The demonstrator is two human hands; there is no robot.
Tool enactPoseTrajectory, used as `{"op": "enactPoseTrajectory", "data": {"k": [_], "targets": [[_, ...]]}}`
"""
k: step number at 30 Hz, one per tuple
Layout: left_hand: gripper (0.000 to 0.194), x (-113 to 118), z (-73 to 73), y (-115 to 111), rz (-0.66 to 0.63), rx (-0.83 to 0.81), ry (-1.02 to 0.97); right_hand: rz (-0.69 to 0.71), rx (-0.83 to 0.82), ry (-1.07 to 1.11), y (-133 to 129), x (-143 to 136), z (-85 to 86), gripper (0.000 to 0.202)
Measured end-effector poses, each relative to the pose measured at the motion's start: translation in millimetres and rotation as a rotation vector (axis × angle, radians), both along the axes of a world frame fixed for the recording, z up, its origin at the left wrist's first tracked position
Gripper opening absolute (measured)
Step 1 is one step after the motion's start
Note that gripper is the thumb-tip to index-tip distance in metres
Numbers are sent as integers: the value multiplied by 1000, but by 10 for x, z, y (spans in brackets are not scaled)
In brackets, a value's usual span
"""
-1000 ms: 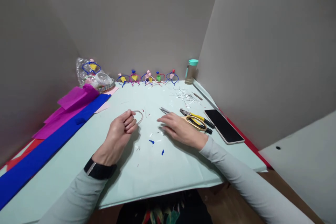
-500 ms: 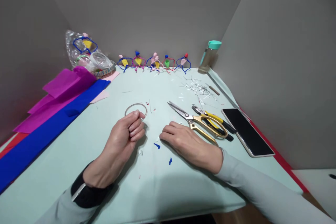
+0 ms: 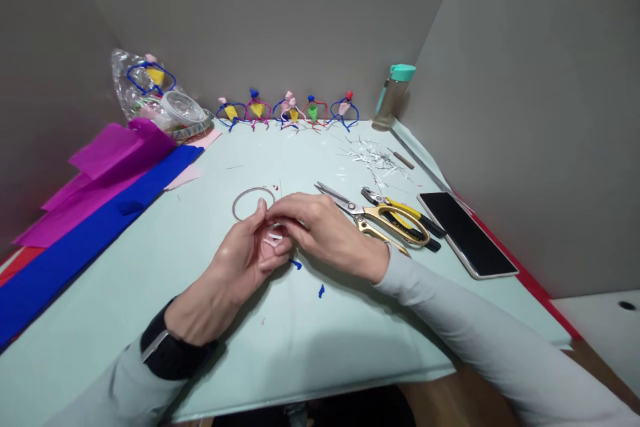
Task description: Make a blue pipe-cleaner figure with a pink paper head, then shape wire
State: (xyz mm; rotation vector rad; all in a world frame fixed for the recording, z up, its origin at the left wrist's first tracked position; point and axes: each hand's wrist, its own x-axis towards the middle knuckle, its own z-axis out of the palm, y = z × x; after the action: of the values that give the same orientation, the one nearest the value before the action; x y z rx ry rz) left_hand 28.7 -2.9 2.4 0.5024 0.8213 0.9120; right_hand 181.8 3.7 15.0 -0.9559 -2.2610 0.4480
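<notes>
We see the left hand (image 3: 247, 257) curled around the near edge of a thin wire ring (image 3: 253, 203), which lies on the pale green table (image 3: 300, 347) and juts out at the hand's 12 o'clock. The right hand (image 3: 320, 230) meets it from 3 o'clock, fingertips pinched at a small white strip (image 3: 273, 239) between the two hands. Gold-handled scissors (image 3: 385, 223) lie just at the right hand's 3 o'clock.

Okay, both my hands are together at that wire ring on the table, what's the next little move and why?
Probably pinch the small white strip firmly with the right hand while the left hand steadies the wire ring. The strip sits between your fingertips beside the ring, and the scissors lie unused.
</notes>
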Motion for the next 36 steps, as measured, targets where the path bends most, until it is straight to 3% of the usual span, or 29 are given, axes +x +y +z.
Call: {"op": "enactPoseTrajectory", "data": {"k": [5,9,13,15,20,24,29,32,36], "targets": [[38,-170,77,39,93,8,20,-112,3,-67,-35,153,-17,20],[37,-326,107,117,167,25,33,-10,-38,-269,-196,249,-73,14],[35,-383,88,207,157,30,45,36,17,-410,-371,166,-187,3],[35,-365,72,229,122,16,53,37,57,-427,-410,115,-238,17],[51,-252,20,158,15,-41,95,-41,96,-279,-288,113,-259,14],[50,-130,-53,-19,-65,-81,111,-163,128,-57,-170,114,-192,12],[64,-39,-69,-140,-81,-118,102,86,103,27,-190,63,-192,19],[58,-78,-24,-96,-19,-98,86,-63,80,27,-113,126,-173,27],[53,-175,-31,-9,93,-44,86,-228,56,-134,153,158,-117,22]]}}
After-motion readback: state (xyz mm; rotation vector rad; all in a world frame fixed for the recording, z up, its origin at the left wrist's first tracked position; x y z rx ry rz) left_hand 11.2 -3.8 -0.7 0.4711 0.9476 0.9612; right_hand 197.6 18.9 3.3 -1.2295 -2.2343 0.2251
